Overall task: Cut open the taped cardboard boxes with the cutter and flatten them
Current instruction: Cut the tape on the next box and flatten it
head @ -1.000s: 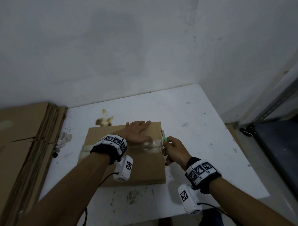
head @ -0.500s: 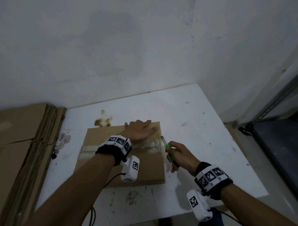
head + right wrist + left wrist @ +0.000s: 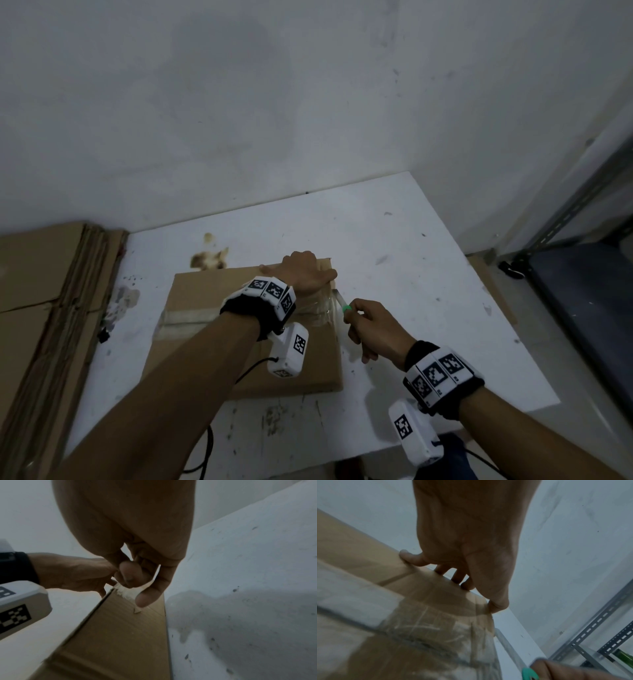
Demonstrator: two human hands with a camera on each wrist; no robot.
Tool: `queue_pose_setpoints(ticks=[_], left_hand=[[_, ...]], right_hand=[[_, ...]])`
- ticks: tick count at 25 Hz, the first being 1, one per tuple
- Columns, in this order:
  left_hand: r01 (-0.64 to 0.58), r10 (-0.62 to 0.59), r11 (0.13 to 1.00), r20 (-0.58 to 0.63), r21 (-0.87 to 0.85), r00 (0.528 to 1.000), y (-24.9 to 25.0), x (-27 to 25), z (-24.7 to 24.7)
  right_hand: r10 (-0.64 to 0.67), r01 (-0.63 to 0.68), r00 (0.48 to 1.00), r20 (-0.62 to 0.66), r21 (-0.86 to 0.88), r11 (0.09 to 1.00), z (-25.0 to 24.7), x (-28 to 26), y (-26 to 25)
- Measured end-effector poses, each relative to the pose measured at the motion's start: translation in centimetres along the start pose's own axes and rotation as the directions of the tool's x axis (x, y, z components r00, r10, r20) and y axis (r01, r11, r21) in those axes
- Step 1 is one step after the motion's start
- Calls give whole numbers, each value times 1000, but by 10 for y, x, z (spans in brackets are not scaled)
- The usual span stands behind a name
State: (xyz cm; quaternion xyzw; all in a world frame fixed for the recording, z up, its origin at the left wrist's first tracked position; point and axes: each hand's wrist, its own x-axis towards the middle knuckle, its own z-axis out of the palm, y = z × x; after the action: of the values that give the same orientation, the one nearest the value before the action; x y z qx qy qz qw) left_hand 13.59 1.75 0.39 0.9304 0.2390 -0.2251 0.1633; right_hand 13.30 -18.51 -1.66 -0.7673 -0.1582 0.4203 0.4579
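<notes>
A brown cardboard box (image 3: 212, 298) lies on the white table (image 3: 411, 257), with a strip of clear tape (image 3: 185, 317) across its top. My left hand (image 3: 305, 274) sits at the box's far right corner; its fingers curl over the far edge and its thumb lies at the corner (image 3: 496, 604). My right hand (image 3: 373, 329) grips a cutter (image 3: 340, 301) with a green part, beside the box's right edge. The blade tip points at the crinkled tape (image 3: 426, 628) on that edge. The right wrist view has the box's side wall (image 3: 120, 635) below my curled fingers (image 3: 147, 596).
A stack of flattened cardboard (image 3: 37, 291) leans at the left of the table. A grey metal shelf (image 3: 582, 274) stands at the right, beyond the table edge. The wall closes the back. A brown stain (image 3: 209, 260) marks the table behind the box.
My left hand has moved from lying flat on the box top to the far right corner, fingers now curled over the far edge. The right hand with the cutter has shifted slightly toward me.
</notes>
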Motion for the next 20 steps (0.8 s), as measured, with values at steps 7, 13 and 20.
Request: queue_pose_setpoints(ticks=[7, 13, 20], left_hand=[[-121, 116, 990, 56, 79, 992, -4, 5, -7], [-132, 127, 987, 60, 94, 990, -6, 7, -6], [-103, 99, 990, 48, 97, 994, -4, 1, -2]], right_hand=[[-42, 45, 997, -63, 49, 998, -6, 7, 1], [-108, 107, 994, -10, -86, 991, 3, 14, -6], [-51, 94, 982, 184, -234, 968, -20, 13, -12]])
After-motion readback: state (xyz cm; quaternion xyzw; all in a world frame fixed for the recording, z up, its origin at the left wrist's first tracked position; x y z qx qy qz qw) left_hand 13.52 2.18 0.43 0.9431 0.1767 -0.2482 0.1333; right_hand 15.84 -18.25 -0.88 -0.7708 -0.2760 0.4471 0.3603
